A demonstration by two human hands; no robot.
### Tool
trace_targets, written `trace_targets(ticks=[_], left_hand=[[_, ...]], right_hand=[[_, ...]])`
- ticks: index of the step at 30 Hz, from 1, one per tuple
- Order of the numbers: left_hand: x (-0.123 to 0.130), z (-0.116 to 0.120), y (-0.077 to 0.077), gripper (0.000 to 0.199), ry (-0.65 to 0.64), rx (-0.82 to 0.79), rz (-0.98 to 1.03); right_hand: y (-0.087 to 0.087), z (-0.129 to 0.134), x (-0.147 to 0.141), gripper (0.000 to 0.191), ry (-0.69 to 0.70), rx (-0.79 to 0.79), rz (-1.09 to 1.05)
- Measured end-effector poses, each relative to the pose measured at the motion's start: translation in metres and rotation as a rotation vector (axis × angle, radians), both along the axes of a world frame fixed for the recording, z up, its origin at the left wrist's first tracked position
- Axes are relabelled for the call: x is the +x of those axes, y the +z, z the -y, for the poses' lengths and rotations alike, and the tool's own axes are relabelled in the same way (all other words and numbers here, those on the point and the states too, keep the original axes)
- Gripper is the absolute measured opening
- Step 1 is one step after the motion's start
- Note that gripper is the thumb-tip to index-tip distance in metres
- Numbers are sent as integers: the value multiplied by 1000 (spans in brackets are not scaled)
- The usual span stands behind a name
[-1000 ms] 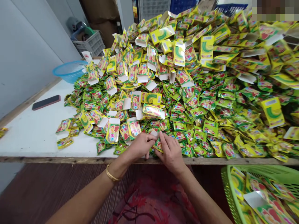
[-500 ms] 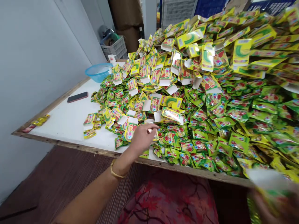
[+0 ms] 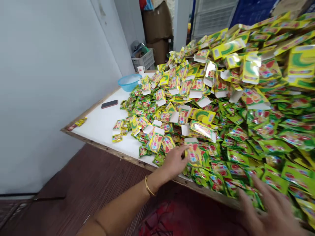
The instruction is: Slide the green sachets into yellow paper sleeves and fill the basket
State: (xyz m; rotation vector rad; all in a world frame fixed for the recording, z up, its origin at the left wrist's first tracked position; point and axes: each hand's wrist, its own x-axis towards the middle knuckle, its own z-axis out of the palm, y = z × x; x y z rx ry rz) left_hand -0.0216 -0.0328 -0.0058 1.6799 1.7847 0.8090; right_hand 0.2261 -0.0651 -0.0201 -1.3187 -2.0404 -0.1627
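My left hand [image 3: 175, 161], with a thin bangle at the wrist, pinches a small yellow-green carton [image 3: 193, 154] by its left edge near the front of the table. The carton's white flap stands open at its top. My right hand [image 3: 269, 209] is at the lower right, slightly blurred, fingers spread and holding nothing. Just beyond its fingertips lie green sachets [image 3: 237, 159] with red fruit prints, heaped along the front edge. Whether the fingers touch them I cannot tell. More open cartons [image 3: 198, 87] lie on the heap ahead of my left hand.
A pile of yellow cartons [image 3: 251, 67] rises at the back right. On the white tabletop [image 3: 98, 124] lie a phone [image 3: 109, 104] and a blue plastic basket [image 3: 128, 82]. A white cup [image 3: 141, 69] stands behind. A wooden rim [image 3: 105, 150] edges the table, with a wall at left.
The view has swung left. My left hand has moved right across the heap and now grips a carton. My right hand, earlier around a blurred carton, is now empty and spread over the sachets.
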Motion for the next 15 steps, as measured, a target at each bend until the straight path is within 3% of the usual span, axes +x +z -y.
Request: trace_targets(ticks=[3, 6, 9, 11, 13, 15], left_hand=[[-25, 4, 6, 32, 108, 100, -33], [-92, 8, 18, 32, 389, 62, -320], [-173, 19, 25, 38, 667, -273, -683], [-212, 28, 23, 36, 732, -409, -699], [-232, 36, 17, 31, 737, -471, -686], [-235, 40, 12, 28, 723, -477, -680]], right_hand=[[-3, -23, -64, 51, 162, -6, 60], [-8, -35, -102, 47, 120, 12, 193], [-16, -42, -113, 44, 99, 26, 234], [-22, -45, -116, 42, 122, 40, 199], [-25, -47, -117, 36, 155, 47, 150], [-27, -47, -118, 32, 166, 32, 111]])
